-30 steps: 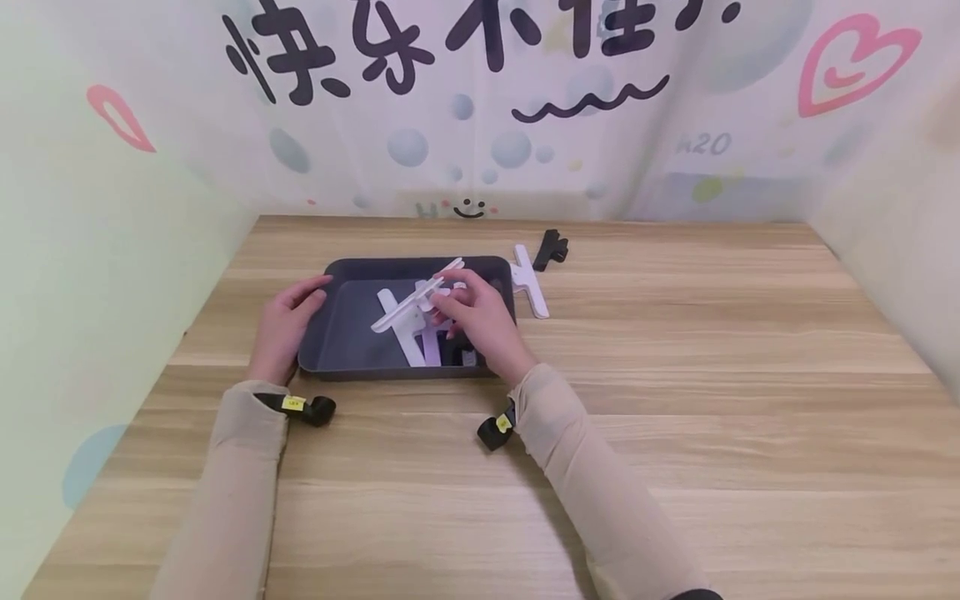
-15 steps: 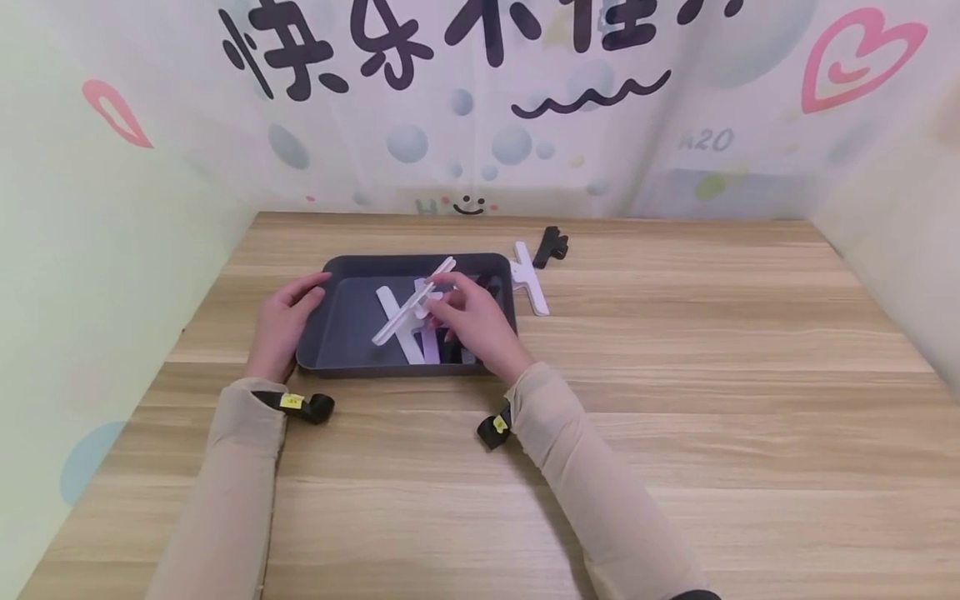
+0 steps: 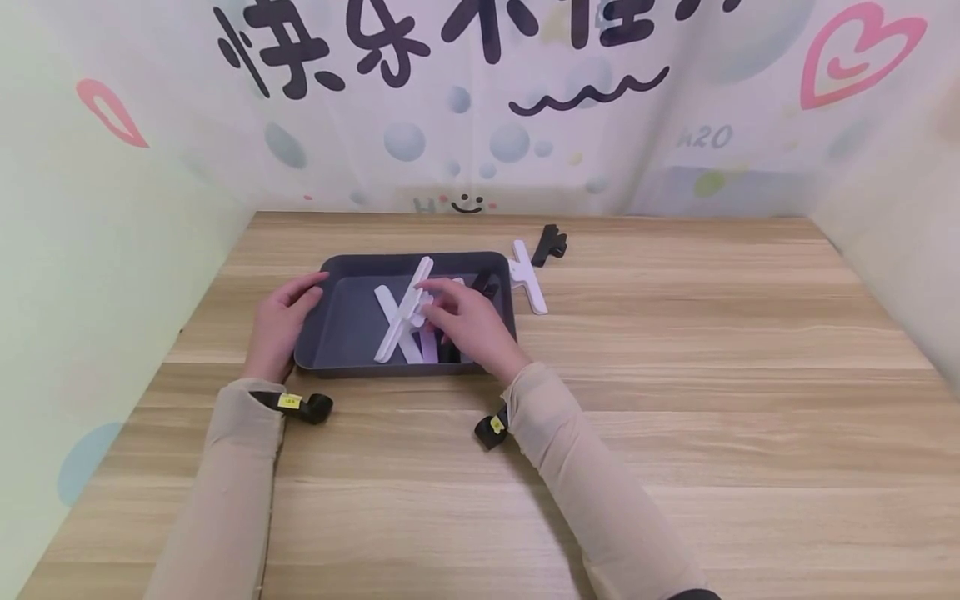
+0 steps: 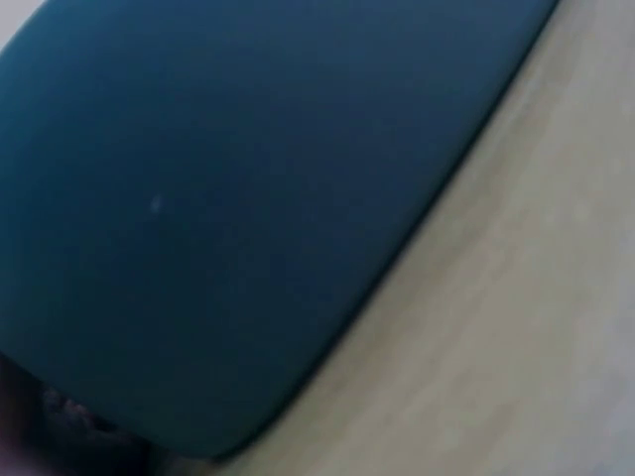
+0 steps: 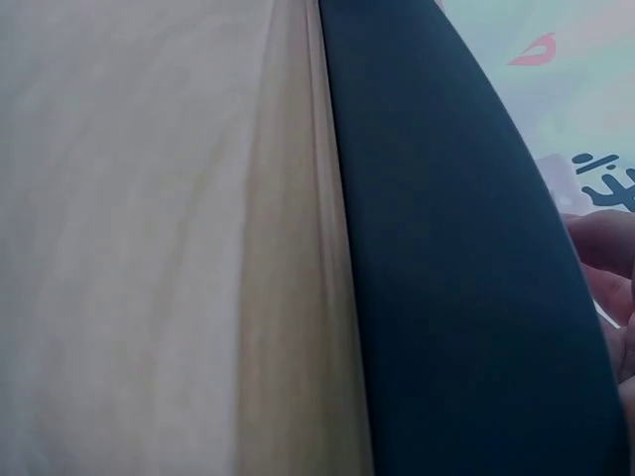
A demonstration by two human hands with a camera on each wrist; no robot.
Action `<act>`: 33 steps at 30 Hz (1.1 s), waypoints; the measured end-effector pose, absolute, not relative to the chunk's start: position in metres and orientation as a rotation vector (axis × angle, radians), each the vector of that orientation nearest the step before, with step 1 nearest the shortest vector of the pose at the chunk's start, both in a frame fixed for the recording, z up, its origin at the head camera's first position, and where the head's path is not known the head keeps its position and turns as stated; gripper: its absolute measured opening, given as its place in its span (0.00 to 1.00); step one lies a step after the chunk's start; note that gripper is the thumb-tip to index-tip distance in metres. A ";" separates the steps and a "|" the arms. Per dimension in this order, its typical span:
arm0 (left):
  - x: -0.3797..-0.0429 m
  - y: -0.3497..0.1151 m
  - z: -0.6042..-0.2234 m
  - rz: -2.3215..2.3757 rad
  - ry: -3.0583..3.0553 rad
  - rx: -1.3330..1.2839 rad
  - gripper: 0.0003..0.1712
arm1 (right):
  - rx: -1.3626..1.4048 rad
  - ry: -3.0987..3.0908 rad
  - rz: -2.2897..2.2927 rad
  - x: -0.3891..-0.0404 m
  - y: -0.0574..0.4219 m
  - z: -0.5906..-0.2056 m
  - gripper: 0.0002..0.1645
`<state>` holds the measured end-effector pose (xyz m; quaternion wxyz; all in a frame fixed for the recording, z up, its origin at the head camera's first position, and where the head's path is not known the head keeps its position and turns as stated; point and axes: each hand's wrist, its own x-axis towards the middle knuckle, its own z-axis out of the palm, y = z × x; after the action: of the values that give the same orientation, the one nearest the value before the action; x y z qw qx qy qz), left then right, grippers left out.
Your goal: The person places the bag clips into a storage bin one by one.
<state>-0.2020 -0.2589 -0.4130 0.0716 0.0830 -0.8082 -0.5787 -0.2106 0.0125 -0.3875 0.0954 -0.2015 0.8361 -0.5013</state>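
In the head view, a dark grey tray [image 3: 352, 260] stands on the wooden table. My left hand [image 3: 276, 321] touches its left rim with fingertips and thumb; the other fingers are hidden. Over the tray, my right hand [image 3: 476, 321] pinches a long-jawed white bag clip [image 3: 405, 312] by its handle, the long bar slanting. Below that clip lie another white clip [image 3: 386, 300], a light purple clip [image 3: 429, 348] and some black clips [image 3: 482, 282], partly covered by the hand. The left wrist view has only the tray's outer wall [image 4: 268, 198] and wood; the right wrist view catches fingers [image 5: 607, 243] past the wall.
Just right of the tray, a white clip [image 3: 530, 279] lies on the table, its handle end close to the rim. Behind it is a black clip [image 3: 551, 244]. A printed backdrop [image 3: 465, 150] closes off the table's rear edge, with walls at both sides.
My right hand has shifted slightly left with the white bag clip. The clip has turned to a steeper slant, its near end now lower in the tray. My left hand stays at the rim.
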 end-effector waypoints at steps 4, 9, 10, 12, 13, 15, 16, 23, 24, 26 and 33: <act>-0.202 -0.258 -0.412 -1.732 -2.435 0.243 0.22 | -0.622 2.504 -1.453 -0.210 0.012 -0.386 0.21; -0.202 -0.257 -0.411 -1.736 -2.442 0.248 0.22 | -0.647 2.504 -1.450 -0.209 0.012 -0.385 0.20; -0.202 -0.257 -0.411 -1.734 -2.444 0.249 0.22 | -0.648 2.497 -1.457 -0.209 0.012 -0.385 0.20; -0.202 -0.257 -0.411 -1.730 -2.445 0.250 0.22 | -0.645 2.488 -1.469 -0.209 0.012 -0.385 0.20; -0.202 -0.256 -0.411 -1.724 -2.446 0.250 0.22 | -0.641 2.483 -1.475 -0.209 0.013 -0.386 0.20; -0.203 -0.256 -0.411 -1.720 -2.443 0.253 0.21 | -0.633 2.468 -1.493 -0.209 0.013 -0.386 0.19; -0.203 -0.256 -0.411 -1.717 -2.442 0.254 0.21 | -0.631 2.462 -1.501 -0.209 0.013 -0.386 0.19; -0.203 -0.256 -0.411 -1.725 -2.435 0.260 0.22 | -0.630 2.432 -1.545 -0.209 0.014 -0.387 0.18; -0.203 -0.256 -0.411 -1.729 -2.435 0.261 0.22 | -0.633 2.426 -1.555 -0.209 0.014 -0.387 0.18; -0.203 -0.256 -0.412 -1.734 -2.429 0.260 0.22 | -0.639 2.410 -1.575 -0.209 0.014 -0.386 0.18; -0.202 -0.257 -0.413 -1.747 -2.431 0.284 0.22 | -0.640 2.379 -1.610 -0.213 0.019 -0.384 0.17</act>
<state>-0.2024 -0.2569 -0.4127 0.0674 0.0944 -0.8066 -0.5796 -0.2131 0.0191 -0.3840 0.0988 -0.2165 0.8044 -0.5444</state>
